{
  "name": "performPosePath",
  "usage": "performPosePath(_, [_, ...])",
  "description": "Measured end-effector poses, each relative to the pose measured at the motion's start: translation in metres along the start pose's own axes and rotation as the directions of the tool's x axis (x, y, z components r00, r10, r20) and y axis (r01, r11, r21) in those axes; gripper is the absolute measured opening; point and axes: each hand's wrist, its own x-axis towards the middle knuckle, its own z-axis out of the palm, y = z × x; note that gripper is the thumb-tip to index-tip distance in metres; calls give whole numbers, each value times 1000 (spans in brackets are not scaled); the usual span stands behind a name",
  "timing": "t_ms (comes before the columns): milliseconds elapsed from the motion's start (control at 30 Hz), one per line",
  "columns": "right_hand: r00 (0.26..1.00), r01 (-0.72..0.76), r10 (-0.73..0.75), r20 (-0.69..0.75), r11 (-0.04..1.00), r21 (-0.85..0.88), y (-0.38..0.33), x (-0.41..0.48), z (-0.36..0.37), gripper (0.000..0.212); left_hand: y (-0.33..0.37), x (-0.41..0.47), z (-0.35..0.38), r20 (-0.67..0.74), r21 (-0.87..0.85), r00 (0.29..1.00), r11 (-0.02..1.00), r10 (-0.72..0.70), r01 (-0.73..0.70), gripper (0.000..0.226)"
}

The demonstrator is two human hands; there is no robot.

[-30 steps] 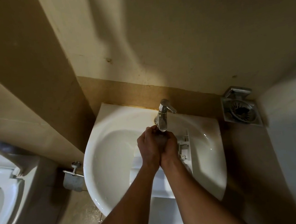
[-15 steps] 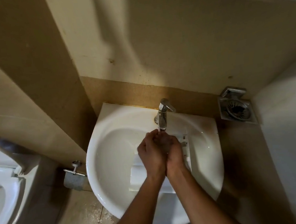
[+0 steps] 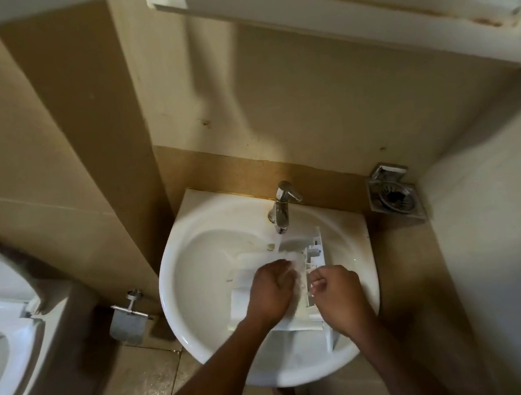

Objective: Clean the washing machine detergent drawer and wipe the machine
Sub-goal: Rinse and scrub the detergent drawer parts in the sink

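**Drawer in the sink, under running water**

Head view. In the lower middle of the frame, a white sink (image 3: 179,289) against a beige wall, with the white plastic drawer (image 3: 241,299) lying across its bowl, long side running from the tap (image 3: 281,208) toward the near rim. Thin stream of water (image 3: 278,243) falling from the spout onto the drawer's far end.

Left hand (image 3: 271,292) down on the middle of the drawer, fingers bent against a blurred white part; cannot tell whether gripping or only pressing. Right hand (image 3: 340,298) just beside it, apart from it, over the drawer's right edge, fingers curled into a loose fist, nothing seen inside.

At the left edge, an open toilet (image 3: 4,308); between toilet and sink, a metal paper holder (image 3: 127,324). Right of the tap, a square metal grate (image 3: 394,196). Across the top, a white shelf (image 3: 329,6). Tiled floor (image 3: 144,389) at the bottom left.
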Motion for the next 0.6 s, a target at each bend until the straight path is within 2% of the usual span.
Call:
performPosePath(67, [976, 22, -5, -218, 997, 78, 1, -16, 5, 26, -18, 1, -9, 47, 207, 998, 978, -33, 22, 47])
performPosePath(133, [895, 36, 41, -444, 986, 163, 12, -27, 10, 27, -31, 1, -14, 2, 356, 1000, 934, -7, 5, 55])
performPosePath(167, [870, 30, 62, -488, 984, 178, 21, -31, 13, 28, -34, 1, -17, -47, 433, 999, 901, 7, 14, 55])
performPosePath(200, [877, 13, 91, -473, 977, 212, 29, -35, 17, 31, -38, 0, -20, -107, 474, 994, 877, -24, 73, 56])
performPosePath(233, [906, -32, 148, -395, 958, 286, 37, -37, 22, 35, -40, 0, -23, -170, 461, 981, 873, -91, 161, 59])
performPosePath(267, [941, -90, 204, -271, 921, 380, 39, -40, 28, 35, -42, 0, -27, -208, 368, 956, 889, -208, 274, 62])
performPosePath(300, [961, -136, 226, -158, 888, 440, 42, -42, 34, 34, -44, 0, -31, -207, 204, 921, 906, -331, 371, 64])
performPosePath(367, [972, -144, 209, -103, 886, 442, 49, -44, 48, 31, -48, -2, -38, -120, -80, 868, 876, -482, 475, 55])
performPosePath(500, [964, -76, 165, -207, 921, 382, 55, -36, 43, 13, -43, -14, -62, -48, -252, 864, 843, -501, 475, 40])
performPosePath(600, [975, -94, 166, -145, 907, 410, 62, -29, 20, 14, -33, -25, -86, 32, -372, 845, 778, -534, 506, 41])
